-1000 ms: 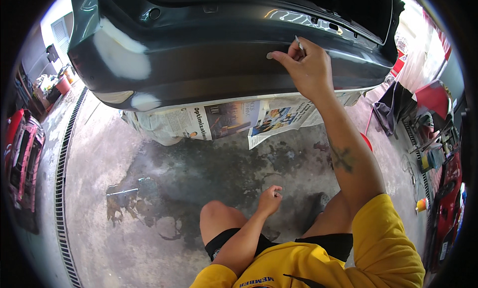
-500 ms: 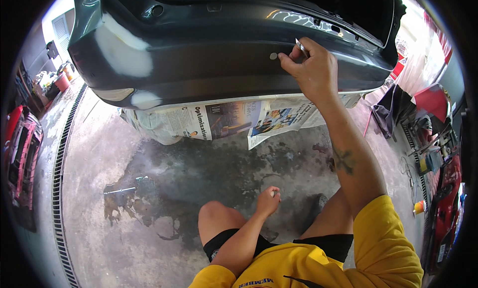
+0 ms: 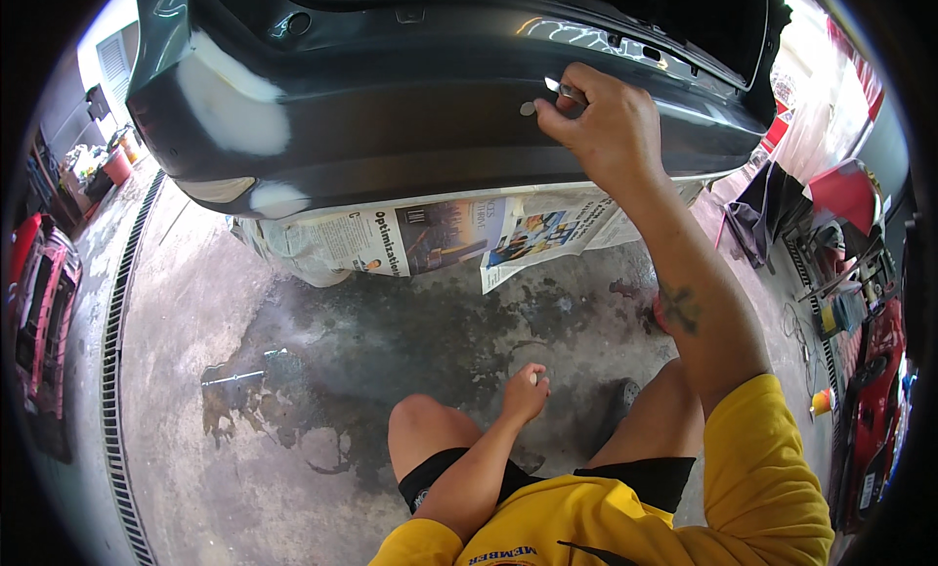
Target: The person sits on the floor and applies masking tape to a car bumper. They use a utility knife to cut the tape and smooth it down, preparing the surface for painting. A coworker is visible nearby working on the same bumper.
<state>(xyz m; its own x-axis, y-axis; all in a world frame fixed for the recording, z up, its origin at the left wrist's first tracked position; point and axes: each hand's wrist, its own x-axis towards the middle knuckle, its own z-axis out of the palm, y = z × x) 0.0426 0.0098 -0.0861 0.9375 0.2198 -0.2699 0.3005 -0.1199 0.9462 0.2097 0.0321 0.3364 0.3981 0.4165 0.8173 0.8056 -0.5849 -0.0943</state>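
A dark car rear bumper (image 3: 391, 111) spans the upper part of the head view, with pale sanded or filled patches at its left corner. A small pale round spot (image 3: 528, 108) shows on its face. My right hand (image 3: 611, 121) is closed round a thin, shiny metal blade-like tool (image 3: 570, 93), close in front of the bumper and just right of the spot. Whether the tool touches the surface I cannot tell. Low between my knees, my left hand (image 3: 526, 394) is closed on a small pale thing, mostly hidden by the fingers.
Newspaper (image 3: 430, 239) hangs masked along the bumper's lower edge. The concrete floor (image 3: 195, 302) has dark wet-looking stains. A drain grate (image 3: 115, 370) runs along the left, beside a red car part (image 3: 44, 322). Red car panels (image 3: 874, 410) and an orange-yellow can (image 3: 822, 402) are at right.
My right hand has shifted left along the bumper with the tool, which now lies lower and closer to the round spot. The view has turned slightly. My left hand stays put.
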